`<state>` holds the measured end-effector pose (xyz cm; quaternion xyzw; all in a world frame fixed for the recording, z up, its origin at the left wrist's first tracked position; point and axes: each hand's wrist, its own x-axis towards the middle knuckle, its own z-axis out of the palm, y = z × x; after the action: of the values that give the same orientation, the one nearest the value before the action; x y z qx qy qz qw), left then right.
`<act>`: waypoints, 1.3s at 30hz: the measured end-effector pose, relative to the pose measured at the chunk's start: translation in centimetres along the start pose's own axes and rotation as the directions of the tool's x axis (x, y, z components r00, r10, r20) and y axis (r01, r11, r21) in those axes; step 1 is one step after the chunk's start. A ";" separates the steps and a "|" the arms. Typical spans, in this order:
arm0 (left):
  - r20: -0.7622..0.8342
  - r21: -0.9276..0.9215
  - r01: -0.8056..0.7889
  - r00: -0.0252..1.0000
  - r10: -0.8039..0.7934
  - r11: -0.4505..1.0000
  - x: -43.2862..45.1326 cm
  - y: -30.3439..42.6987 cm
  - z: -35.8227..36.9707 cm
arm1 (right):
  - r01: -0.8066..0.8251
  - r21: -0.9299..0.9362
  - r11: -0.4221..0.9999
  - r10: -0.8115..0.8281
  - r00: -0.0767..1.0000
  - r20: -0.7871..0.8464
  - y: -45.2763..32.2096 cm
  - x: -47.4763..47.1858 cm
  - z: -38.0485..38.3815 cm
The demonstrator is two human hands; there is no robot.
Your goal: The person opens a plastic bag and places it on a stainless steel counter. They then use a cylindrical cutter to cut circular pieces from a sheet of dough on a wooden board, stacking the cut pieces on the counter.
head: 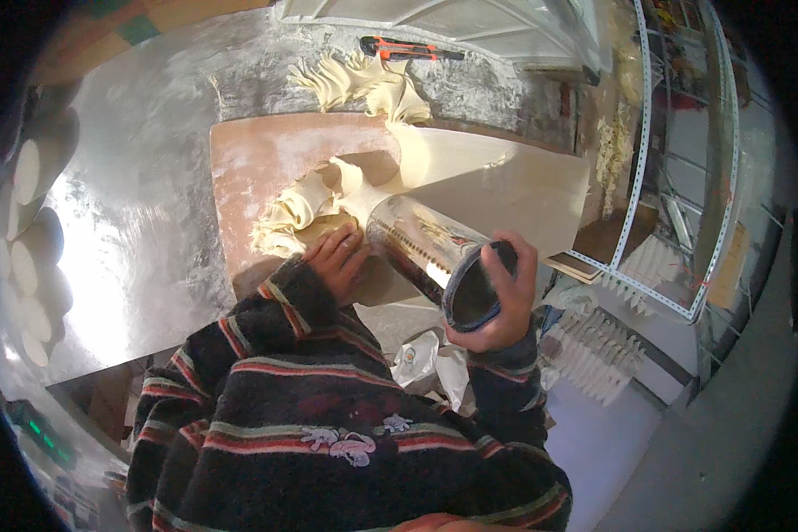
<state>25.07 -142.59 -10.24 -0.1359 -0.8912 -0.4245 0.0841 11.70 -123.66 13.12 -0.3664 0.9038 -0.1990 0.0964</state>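
My right hand (pixel 505 292) grips the dark-rimmed near end of a shiny cylindrical canister (pixel 425 239), which lies tilted over a board. Close to the canister's other end is my left hand (pixel 339 256), its fingers extended against crumpled dough strips (pixel 292 213); its thumb and what lies under the fingertips are hidden. A smooth, pale dough sheet (pixel 519 193) spreads across the right part of the brown board (pixel 246 159) and passes up to the canister. More cut dough strips (pixel 352 83) lie bunched beyond the board's far edge.
An orange-and-black utility knife (pixel 412 50) rests at the back of the flour-dusted metal table (pixel 139 133). Round pale discs (pixel 30 266) line the left side. To the right stands a perforated metal frame (pixel 638 133), with pleated white pieces (pixel 595 352) lower down. White bags (pixel 419 362) sit below the board.
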 end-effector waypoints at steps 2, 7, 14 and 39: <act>0.034 -0.018 0.009 0.999 -0.008 1.000 -0.2 0.0 -0.1 | -0.009 0.001 1.000 0.009 1.000 -0.003 -0.2 0.0 0.0; 0.079 -0.045 0.013 0.997 -0.009 0.999 -0.5 -0.3 -0.2 | -0.017 -0.028 0.999 0.018 1.000 0.013 -0.7 0.3 -0.1; -0.024 -0.064 -0.003 1.000 0.002 0.998 0.2 -0.1 -0.6 | -0.031 -0.056 0.998 0.033 0.998 0.044 -0.8 0.5 -0.4; -0.053 -0.189 -0.014 0.999 0.004 0.982 1.9 -2.4 -4.1 | -0.012 -0.171 0.985 0.035 0.990 0.137 -1.2 1.3 -0.3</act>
<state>22.67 -146.90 -8.96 -0.1360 -0.8436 -0.5106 0.0959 11.44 -125.29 13.85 -0.3755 0.9128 -0.0941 0.1302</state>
